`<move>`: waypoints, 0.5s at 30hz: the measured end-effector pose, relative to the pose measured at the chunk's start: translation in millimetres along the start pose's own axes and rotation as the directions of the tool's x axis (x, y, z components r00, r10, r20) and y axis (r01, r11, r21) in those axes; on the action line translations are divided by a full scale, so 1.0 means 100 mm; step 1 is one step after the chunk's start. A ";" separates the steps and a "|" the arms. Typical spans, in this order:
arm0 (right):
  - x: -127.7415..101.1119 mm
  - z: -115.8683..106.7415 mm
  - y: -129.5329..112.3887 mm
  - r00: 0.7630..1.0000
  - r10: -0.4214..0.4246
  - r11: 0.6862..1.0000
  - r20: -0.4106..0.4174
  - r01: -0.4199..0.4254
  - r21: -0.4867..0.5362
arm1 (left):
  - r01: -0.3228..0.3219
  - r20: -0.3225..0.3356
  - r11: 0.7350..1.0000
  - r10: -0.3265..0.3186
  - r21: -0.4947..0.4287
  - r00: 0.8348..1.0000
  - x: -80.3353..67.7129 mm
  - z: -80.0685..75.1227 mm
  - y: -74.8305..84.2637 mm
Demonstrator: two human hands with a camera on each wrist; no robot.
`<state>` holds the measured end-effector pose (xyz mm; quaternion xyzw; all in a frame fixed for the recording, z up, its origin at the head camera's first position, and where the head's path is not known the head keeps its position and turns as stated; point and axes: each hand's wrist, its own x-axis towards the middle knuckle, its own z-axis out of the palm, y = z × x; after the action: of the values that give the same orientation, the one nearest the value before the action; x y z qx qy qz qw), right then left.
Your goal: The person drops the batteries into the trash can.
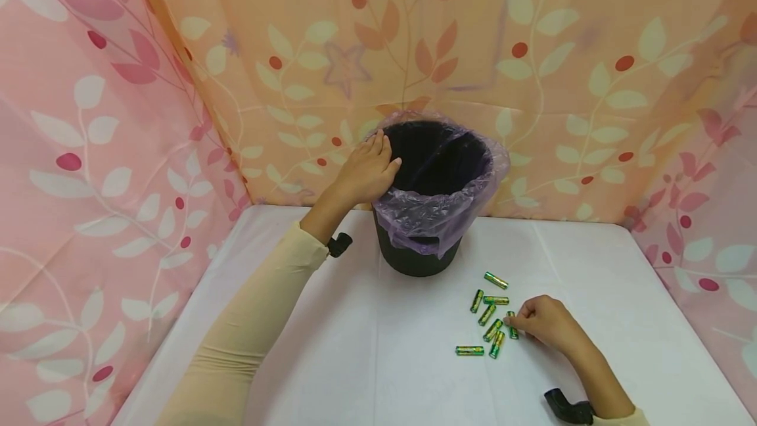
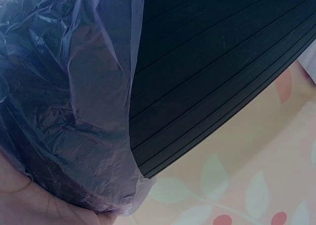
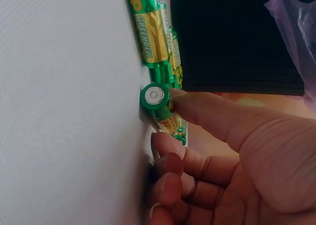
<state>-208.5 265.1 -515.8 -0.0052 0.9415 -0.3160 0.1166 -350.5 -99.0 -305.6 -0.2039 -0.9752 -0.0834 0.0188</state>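
Observation:
A black trash bin [image 1: 416, 261] stands upright at the back of the table, lined with a translucent purple plastic bag [image 1: 426, 215] folded over its rim. My left hand [image 1: 367, 169] holds the bin's left rim over the bag; the left wrist view shows part of the palm against the bag [image 2: 98, 87]. Several green and gold batteries [image 1: 470, 350] lie loosely grouped to the front right of the bin. At their right side, my right hand [image 1: 547, 324] pinches one battery [image 3: 155, 95] between thumb and forefinger, low by the cloth. Its other fingers are curled.
A white cloth [image 1: 331, 347] covers the table. Behind it hangs an orange leaf-patterned curtain [image 1: 284, 117], with pink patterned curtains [image 1: 106, 169] at the sides. Black wrist mounts [image 1: 568, 406] are on both forearms.

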 end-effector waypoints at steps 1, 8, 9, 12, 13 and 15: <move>0.00 0.00 0.00 1.000 0.002 1.000 -0.005 -0.002 -0.005 | -0.001 -0.003 1.000 0.001 0.000 1.000 0.00 0.00 0.00; -0.01 -0.02 -0.03 1.000 -0.006 1.000 0.001 0.007 -0.011 | 0.000 -0.005 1.000 0.000 -0.006 1.000 -0.01 0.00 0.00; -0.01 -0.02 -0.03 1.000 -0.005 1.000 0.006 0.005 -0.007 | 0.000 -0.007 1.000 0.000 -0.008 1.000 -0.01 0.00 0.00; -0.03 -0.04 -0.05 1.000 -0.009 1.000 0.018 0.009 0.001 | 0.002 -0.007 1.000 -0.002 -0.013 1.000 0.00 0.01 0.00; -0.03 -0.05 -0.05 1.000 -0.013 1.000 0.021 0.013 0.007 | 0.003 -0.007 1.000 -0.003 -0.013 1.000 0.00 0.01 0.00; -0.04 -0.06 -0.05 1.000 -0.015 1.000 0.025 0.015 0.022 | 0.004 -0.004 1.000 -0.004 -0.013 1.000 0.00 0.01 0.00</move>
<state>-206.5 265.3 -507.0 -0.0148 0.9364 -0.3271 0.1259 -350.5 -98.8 -306.2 -0.2020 -0.9750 -0.0902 0.0195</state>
